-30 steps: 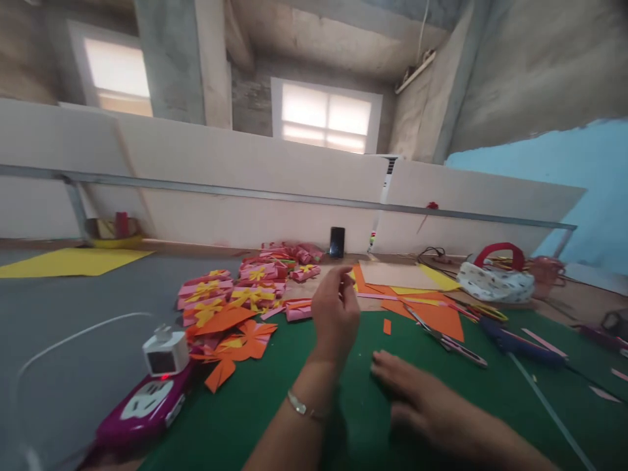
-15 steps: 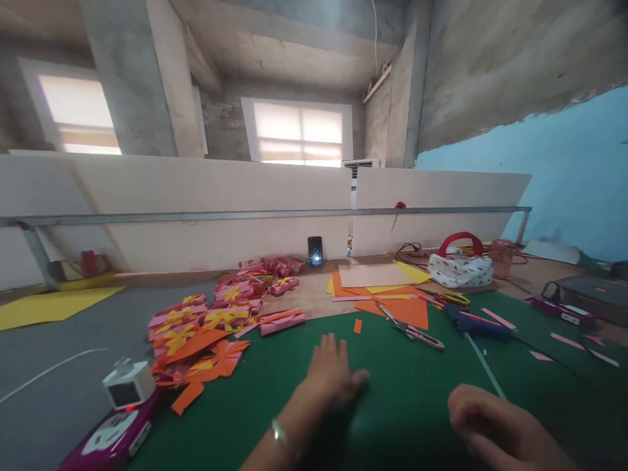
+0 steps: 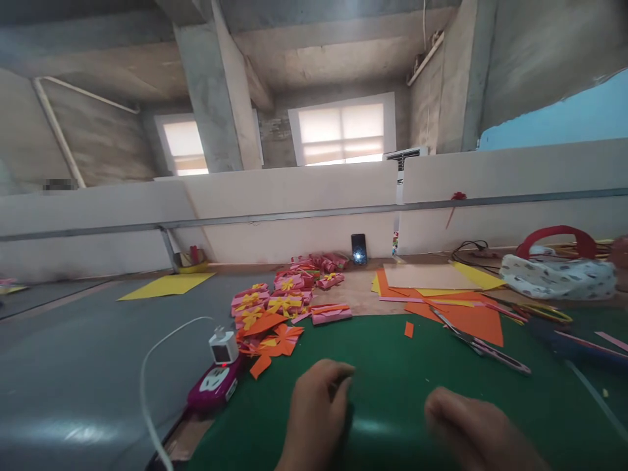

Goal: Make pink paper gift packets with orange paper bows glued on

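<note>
We have one view only, from the head, close above the green mat (image 3: 417, 366). We look forward and slightly down across it toward the white partition (image 3: 294, 209) beyond, with ceiling above; our hands sit at the mat's near edge, bottom of frame.

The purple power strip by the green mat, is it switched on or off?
On, it seems: the purple power strip shows a small red light below the white plug adapter seated in it, left of the left hand.
</note>
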### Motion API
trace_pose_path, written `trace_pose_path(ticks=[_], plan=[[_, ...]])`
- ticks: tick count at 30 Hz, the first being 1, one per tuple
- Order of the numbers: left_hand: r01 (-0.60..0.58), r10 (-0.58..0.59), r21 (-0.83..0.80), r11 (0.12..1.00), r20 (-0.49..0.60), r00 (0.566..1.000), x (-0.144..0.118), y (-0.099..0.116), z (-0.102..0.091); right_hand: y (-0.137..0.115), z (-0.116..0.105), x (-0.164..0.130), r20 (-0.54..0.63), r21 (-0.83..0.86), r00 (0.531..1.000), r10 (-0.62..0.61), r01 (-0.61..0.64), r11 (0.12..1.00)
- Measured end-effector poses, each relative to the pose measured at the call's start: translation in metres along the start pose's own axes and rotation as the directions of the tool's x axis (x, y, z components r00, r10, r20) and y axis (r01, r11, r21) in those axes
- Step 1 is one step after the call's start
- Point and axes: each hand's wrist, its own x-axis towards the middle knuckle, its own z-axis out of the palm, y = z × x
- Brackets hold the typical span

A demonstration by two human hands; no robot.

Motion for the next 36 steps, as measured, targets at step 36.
trace_pose_path(ticks=[36], plan=[[0.193,-0.062,0.526,0.828,-0.256,0.965,0.006,-0.103,-0.002,-0.031,0.129,0.262,0.325,-0.45,0.945,0.046,0.111,0.886]])
